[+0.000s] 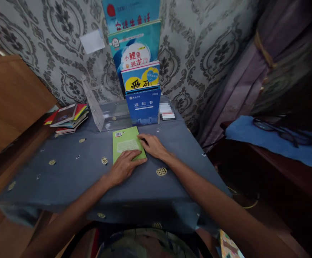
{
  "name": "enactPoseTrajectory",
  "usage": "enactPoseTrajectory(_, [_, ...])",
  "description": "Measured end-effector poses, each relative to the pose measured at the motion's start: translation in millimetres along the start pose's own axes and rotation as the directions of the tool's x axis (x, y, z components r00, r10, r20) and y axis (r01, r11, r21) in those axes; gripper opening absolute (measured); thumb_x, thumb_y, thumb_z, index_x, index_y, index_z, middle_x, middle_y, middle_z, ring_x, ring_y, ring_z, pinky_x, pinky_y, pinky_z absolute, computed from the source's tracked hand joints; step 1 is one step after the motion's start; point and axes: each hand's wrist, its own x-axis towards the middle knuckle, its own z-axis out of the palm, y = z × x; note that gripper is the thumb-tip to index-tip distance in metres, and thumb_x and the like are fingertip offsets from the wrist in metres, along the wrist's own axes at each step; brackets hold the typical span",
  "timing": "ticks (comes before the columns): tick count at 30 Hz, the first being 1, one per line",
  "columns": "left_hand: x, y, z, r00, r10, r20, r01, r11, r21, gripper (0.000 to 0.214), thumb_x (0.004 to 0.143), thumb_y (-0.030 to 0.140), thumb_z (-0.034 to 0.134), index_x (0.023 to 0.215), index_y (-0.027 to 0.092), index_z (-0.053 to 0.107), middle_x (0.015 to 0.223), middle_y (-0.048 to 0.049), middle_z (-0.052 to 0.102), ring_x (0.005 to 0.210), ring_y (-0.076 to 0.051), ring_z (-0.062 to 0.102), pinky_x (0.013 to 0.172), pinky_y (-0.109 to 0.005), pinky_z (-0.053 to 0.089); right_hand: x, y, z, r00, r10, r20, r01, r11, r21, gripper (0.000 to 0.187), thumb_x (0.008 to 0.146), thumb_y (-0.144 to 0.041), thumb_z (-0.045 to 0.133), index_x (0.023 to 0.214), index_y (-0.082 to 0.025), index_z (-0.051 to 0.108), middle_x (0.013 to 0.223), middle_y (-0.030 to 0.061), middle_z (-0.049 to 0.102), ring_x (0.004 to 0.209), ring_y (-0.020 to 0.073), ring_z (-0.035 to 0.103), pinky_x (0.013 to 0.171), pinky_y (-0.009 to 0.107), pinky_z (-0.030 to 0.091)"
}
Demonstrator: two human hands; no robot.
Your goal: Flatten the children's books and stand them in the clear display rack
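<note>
A green book (127, 145) lies on the cloth-covered table with a barcode and a pale text panel facing up. My left hand (126, 165) rests over its lower part, fingers stretched out and thumb reaching toward the lower right corner. At the book's right edge is my right hand (152, 145), its fingers bent and closed on that edge; the undersides of its fingertips are hidden. Just beyond the book stands a clear display rack (94, 107). Its right column holds upright books, among them a dark blue one (143, 109) in front and a yellow-and-blue one (140, 77) behind.
A stack of books (68, 118) lies at the table's back left. Taller teal books (137, 46) rise at the rack's back. A white card (167, 111) lies right of the rack. Glasses (276, 130) rest on a blue cloth (242, 132) at the right, beside a tied curtain (242, 64).
</note>
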Motion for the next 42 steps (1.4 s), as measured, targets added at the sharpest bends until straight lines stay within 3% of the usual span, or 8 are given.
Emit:
enactPoseTrajectory(8, [-1.1,-22.9,1.6,0.99,0.112,-0.088,-0.119,0.989,-0.086,0.037,0.105,0.024,0.037,0.134,0.03,0.06,0.137,-0.0093,0.057,0.129,-0.023,0.051,0.106,-0.044,0.046,-4.0,-2.3,0.5,0.999,-0.043,0.009,0.044,0.997,-0.07,0.034,0.092,-0.013,0.05,0.122,-0.016,0.066,0.108,0.0109,0.073,0.101,0.0229,0.065,0.091,0.035,0.049])
enactPoseTrajectory(15, [2.3,-30.5,-0.9,0.995,0.069,-0.075,-0.088,0.953,-0.289,0.035,0.104,0.027,0.042,0.132,0.032,0.062,0.136,-0.0079,0.06,0.129,-0.022,0.054,0.107,-0.045,0.045,-5.8,-3.6,2.4,0.997,-0.081,0.015,0.082,0.994,-0.078,0.034,0.093,-0.017,0.047,0.122,-0.018,0.066,0.113,0.0103,0.073,0.107,0.025,0.061,0.095,0.04,0.047])
enactPoseTrajectory(20, [1.6,-86.4,-5.3,0.993,-0.097,-0.068,0.069,0.941,-0.332,0.037,0.103,0.029,0.039,0.131,0.024,0.063,0.131,-0.0088,0.065,0.124,-0.021,0.059,0.109,-0.042,0.046,-10.1,-8.1,4.9,0.996,-0.09,0.008,0.09,0.989,-0.117,0.032,0.093,-0.019,0.047,0.118,-0.018,0.067,0.118,0.0122,0.071,0.116,0.0289,0.057,0.098,0.046,0.044])
enactPoseTrajectory(23, [-1.0,-131.7,-6.0,0.941,-0.3,-0.157,0.262,0.939,-0.22,0.038,0.1,0.028,0.042,0.13,0.022,0.064,0.138,-0.0094,0.061,0.13,-0.024,0.055,0.113,-0.046,0.042,-9.9,-10.1,5.9,0.993,-0.113,0.028,0.116,0.984,-0.138,0.032,0.093,-0.02,0.047,0.119,-0.017,0.066,0.119,0.0138,0.07,0.116,0.0297,0.058,0.097,0.047,0.045])
enactPoseTrajectory(27, [-3.6,-168.2,0.5,0.919,-0.353,-0.176,0.31,0.922,-0.233,0.04,0.096,0.024,0.045,0.133,0.019,0.062,0.139,-0.0101,0.062,0.129,-0.024,0.057,0.113,-0.047,0.043,0.6,-19.2,10.4,0.97,-0.2,0.141,0.223,0.959,-0.176,0.034,0.093,-0.021,0.048,0.122,-0.016,0.065,0.124,0.0151,0.069,0.123,0.03,0.056,0.1,0.046,0.044])
enactPoseTrajectory(33, [-4.2,-179.6,15.5,0.908,-0.348,-0.232,0.292,0.925,-0.244,0.044,0.094,0.017,0.04,0.131,0.018,0.064,0.139,-0.01,0.063,0.129,-0.022,0.058,0.114,-0.044,0.042,35.0,-49.4,35.5,0.877,-0.337,0.342,0.408,0.899,-0.159,0.04,0.099,-0.024,0.044,0.134,-0.014,0.06,0.14,0.0151,0.061,0.138,0.0269,0.048,0.114,0.046,0.035])
enactPoseTrajectory(38, [-3.6,-184.8,19.2,0.904,-0.342,-0.256,0.273,0.923,-0.271,0.044,0.092,0.014,0.04,0.128,0.017,0.066,0.137,-0.0108,0.064,0.128,-0.021,0.059,0.113,-0.041,0.044,51.8,-62.7,56.6,0.874,-0.291,0.389,0.384,0.904,-0.186,0.046,0.103,-0.026,0.039,0.144,-0.009,0.052,0.152,0.0174,0.049,0.146,0.0263,0.038,0.12,0.05,0.027])
enactPoseTrajectory(42, [-3.2,-187.0,21.3,0.9,-0.34,-0.273,0.264,0.923,-0.279,0.043,0.093,0.015,0.041,0.127,0.019,0.067,0.137,-0.0092,0.065,0.127,-0.021,0.06,0.112,-0.041,0.045,41.0,-65.5,57.7,0.85,-0.319,0.419,0.41,0.9,-0.146,0.045,0.103,-0.028,0.038,0.144,-0.014,0.053,0.152,0.0143,0.049,0.147,0.0248,0.037,0.12,0.051,0.028])
